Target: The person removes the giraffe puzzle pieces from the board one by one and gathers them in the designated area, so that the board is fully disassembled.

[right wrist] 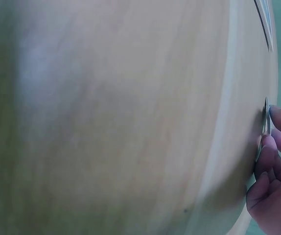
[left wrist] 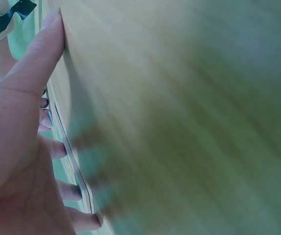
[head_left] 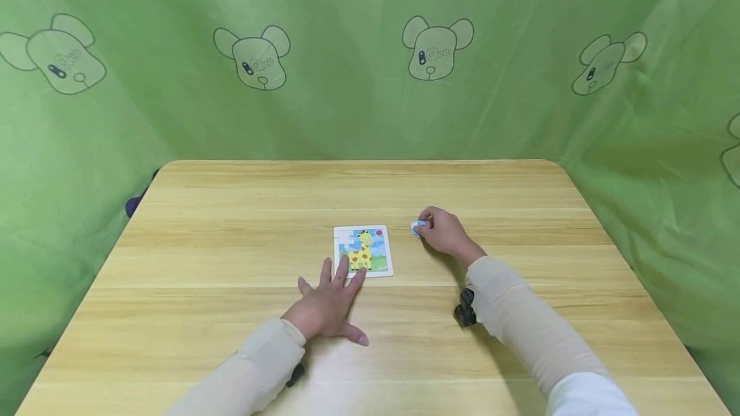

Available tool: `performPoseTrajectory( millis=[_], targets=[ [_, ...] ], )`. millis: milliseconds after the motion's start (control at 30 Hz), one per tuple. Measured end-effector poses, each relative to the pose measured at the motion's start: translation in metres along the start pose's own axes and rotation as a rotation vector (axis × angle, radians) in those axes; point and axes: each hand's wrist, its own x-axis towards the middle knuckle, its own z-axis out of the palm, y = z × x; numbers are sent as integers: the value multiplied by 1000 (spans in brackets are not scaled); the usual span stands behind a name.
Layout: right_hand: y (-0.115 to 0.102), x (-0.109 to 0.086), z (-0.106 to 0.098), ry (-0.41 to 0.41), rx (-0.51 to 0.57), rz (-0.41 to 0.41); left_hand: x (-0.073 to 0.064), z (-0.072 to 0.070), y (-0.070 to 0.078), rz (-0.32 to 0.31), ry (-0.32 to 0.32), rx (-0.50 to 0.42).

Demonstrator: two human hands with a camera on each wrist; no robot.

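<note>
Head view: bright, even light, with a soft shadow beside the right forearm (head_left: 534, 320) and pale glare on the near tabletop (head_left: 376, 384). Both wrist views dimmer, green-tinged, wood grain smeared. Left wrist shows blurred shadows beside the left hand (left wrist: 18, 137); right wrist, a bowed table edge (right wrist: 274, 78).

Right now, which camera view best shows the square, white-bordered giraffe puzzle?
The head view: it looks down on the square, white-bordered giraffe puzzle, so its picture shows plainly. The left wrist view shows only its edge, beside the bare left hand; the right wrist view catches a sliver at upper right.
</note>
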Motion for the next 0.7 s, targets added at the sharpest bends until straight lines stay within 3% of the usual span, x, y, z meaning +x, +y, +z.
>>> performPoseTrajectory(
  millis=[700],
  targets=[
    [-2, 0, -2, 3, -8, -41, 0, 0, 0, -12, -11, 15]
  ],
)
